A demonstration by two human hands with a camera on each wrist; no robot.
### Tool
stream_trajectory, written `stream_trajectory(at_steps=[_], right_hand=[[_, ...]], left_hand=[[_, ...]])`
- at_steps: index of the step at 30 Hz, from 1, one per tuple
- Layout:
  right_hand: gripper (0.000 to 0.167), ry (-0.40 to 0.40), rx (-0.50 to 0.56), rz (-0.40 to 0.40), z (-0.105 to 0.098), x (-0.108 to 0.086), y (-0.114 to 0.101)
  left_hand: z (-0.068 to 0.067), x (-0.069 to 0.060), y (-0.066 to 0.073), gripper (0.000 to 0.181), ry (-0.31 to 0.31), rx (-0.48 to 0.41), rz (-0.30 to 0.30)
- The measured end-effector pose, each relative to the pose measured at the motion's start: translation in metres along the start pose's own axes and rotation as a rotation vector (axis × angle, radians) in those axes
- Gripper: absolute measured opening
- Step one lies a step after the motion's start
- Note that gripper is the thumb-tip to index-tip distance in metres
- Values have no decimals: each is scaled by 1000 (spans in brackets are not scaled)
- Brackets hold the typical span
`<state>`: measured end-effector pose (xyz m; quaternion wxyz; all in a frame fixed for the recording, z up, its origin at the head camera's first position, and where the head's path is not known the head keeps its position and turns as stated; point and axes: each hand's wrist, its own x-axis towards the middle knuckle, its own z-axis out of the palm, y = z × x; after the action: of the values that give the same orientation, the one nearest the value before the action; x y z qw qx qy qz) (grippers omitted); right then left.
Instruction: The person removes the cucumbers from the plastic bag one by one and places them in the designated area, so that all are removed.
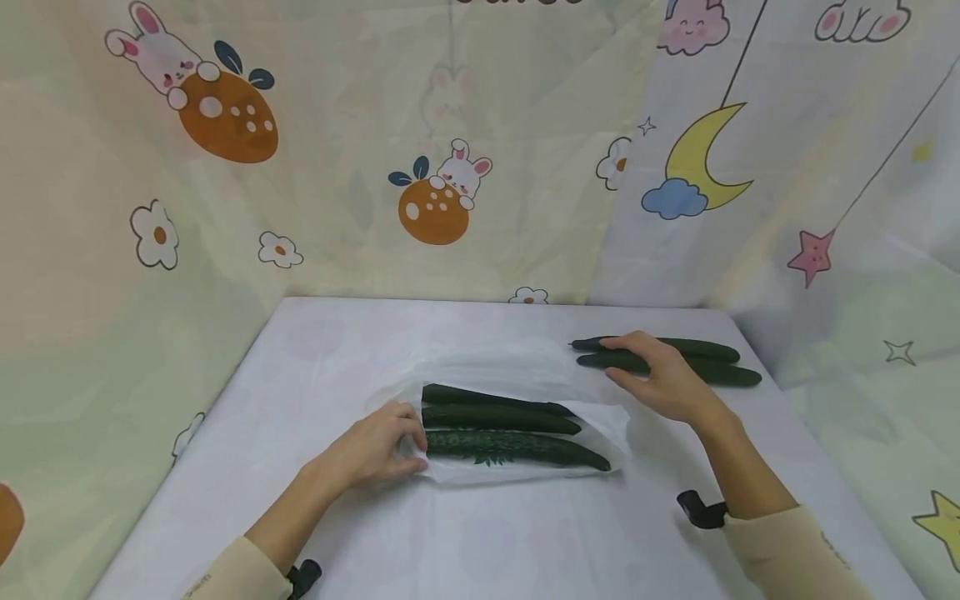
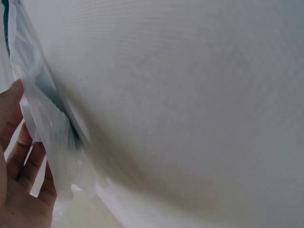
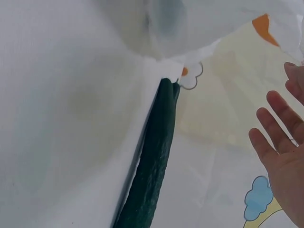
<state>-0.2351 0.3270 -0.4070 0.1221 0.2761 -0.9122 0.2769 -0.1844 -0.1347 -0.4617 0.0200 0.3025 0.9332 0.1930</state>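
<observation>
A thin white translucent plastic bag (image 1: 450, 475) lies mid-table. My left hand (image 1: 382, 442) holds its left edge, thumb on one side and fingers on the other; the left wrist view shows the crumpled plastic (image 2: 47, 109) between them. Three dark green cucumbers (image 1: 498, 419) lie side by side at the bag, their left ends hidden by white plastic. Whether all are inside it I cannot tell. My right hand (image 1: 663, 379) hovers over two more cucumbers (image 1: 720, 372) at the back right. In the right wrist view its fingers are extended, apart from the cucumber (image 3: 149, 152).
The white-covered table (image 1: 517, 533) has its back edge against a cartoon-printed cloth (image 1: 337, 167), which also hangs at both sides. Black wrist mounts (image 1: 701, 510) jut from both sleeves just above the tabletop.
</observation>
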Motion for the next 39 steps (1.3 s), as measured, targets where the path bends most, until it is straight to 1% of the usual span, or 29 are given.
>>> stream_trajectory(at_steps=[6,8,14,21,26,31,39], right_hand=[[44,15,-9,-57,6,1,-15],[44,8,-13,-61,9,1,-19],[45,-13,25,-71,15,2,-33],[46,-19,64,-142,21,6,-49],[46,-17,75,-196,29,10,-57],[46,5,95,-202,32,12,-62],[43,-31,136,-207,44,8,-75]], left_hand=[[-1,1,2,17,-8,-18,-11],[-1,1,2,17,-9,-22,-15],[0,0,1,18,-11,-18,-9],[-1,1,1,18,-6,-18,14],[-1,1,2,18,-9,-19,21],[-1,2,2,17,-2,-24,29],[1,0,2,16,-4,-22,23]])
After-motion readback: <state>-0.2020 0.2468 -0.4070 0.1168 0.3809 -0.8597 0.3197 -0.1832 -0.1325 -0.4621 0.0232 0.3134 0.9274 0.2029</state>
